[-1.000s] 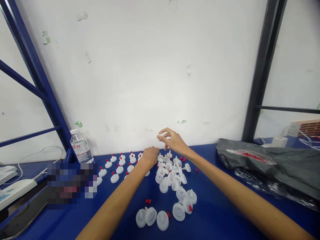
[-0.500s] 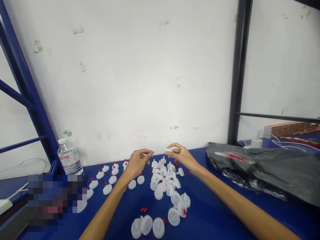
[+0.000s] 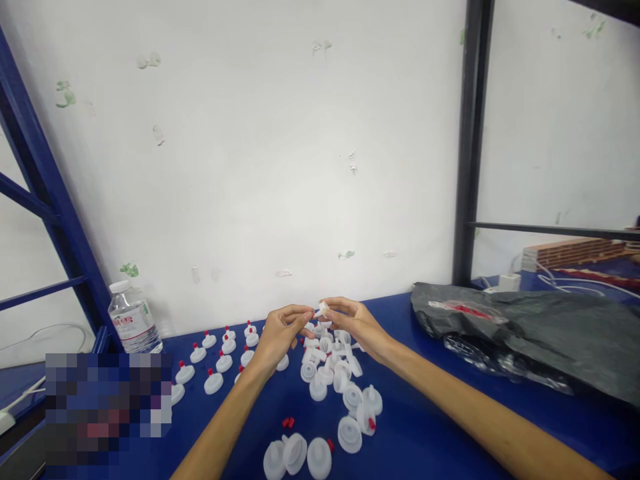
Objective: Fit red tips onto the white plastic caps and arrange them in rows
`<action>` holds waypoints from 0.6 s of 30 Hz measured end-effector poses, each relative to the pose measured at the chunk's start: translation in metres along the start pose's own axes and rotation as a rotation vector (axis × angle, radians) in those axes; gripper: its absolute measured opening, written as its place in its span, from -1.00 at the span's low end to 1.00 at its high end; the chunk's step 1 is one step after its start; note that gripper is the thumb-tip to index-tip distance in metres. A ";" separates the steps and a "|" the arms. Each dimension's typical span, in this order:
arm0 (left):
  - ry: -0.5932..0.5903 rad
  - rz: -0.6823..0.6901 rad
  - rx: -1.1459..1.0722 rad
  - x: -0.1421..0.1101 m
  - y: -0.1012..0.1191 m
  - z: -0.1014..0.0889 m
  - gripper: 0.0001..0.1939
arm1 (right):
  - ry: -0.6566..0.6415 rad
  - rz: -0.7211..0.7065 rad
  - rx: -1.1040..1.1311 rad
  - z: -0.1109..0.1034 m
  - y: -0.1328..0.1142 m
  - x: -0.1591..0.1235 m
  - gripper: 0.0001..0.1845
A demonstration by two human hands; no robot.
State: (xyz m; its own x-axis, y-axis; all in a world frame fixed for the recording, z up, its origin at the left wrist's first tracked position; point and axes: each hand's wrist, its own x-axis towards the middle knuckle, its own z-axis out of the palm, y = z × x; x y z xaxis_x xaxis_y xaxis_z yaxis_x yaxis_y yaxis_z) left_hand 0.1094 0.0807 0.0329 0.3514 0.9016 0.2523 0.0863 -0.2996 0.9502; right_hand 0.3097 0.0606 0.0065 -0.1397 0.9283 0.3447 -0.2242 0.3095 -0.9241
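Both hands meet above a heap of white plastic caps (image 3: 334,373) on the blue table (image 3: 430,427). My right hand (image 3: 350,321) pinches a small white cap (image 3: 323,309) by its fingertips. My left hand (image 3: 281,331) is closed in a pinch right against that cap; what its fingers hold is too small to make out. To the left stand rows of white caps with red tips (image 3: 220,353). Loose red plugs (image 3: 287,422) lie near the front, beside three upturned white caps (image 3: 297,457).
A water bottle (image 3: 131,317) stands at the back left by a blue frame post (image 3: 45,180). A dark plastic bag (image 3: 530,333) lies at the right. A black post (image 3: 467,147) rises behind it. A white wall backs the table.
My hands have come together: the left rose from the table and closed on the right hand's cap. The view shifted slightly left and down.
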 end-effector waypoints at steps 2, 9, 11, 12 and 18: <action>0.013 -0.009 -0.033 -0.001 0.000 0.001 -0.55 | 0.006 0.006 0.000 -0.001 0.001 0.000 -0.48; 0.048 0.005 -0.118 -0.004 0.000 0.004 -0.54 | -0.020 0.028 0.044 -0.003 0.000 0.000 -0.48; 0.057 0.022 -0.123 -0.005 0.000 0.006 -0.55 | -0.031 0.033 0.017 -0.003 0.000 -0.001 -0.49; 0.067 0.030 -0.123 -0.005 0.000 0.007 -0.55 | -0.038 0.037 0.003 -0.002 0.000 -0.001 -0.50; 0.173 0.088 -0.041 -0.003 0.001 0.013 -0.50 | -0.079 0.081 -0.054 0.003 0.001 -0.004 -0.51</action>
State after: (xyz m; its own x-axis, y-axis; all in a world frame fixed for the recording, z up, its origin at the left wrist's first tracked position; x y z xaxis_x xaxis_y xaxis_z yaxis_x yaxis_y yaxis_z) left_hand 0.1202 0.0737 0.0306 0.1897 0.9136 0.3595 0.0234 -0.3703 0.9286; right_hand 0.3071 0.0561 0.0046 -0.2311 0.9323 0.2781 -0.1570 0.2464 -0.9564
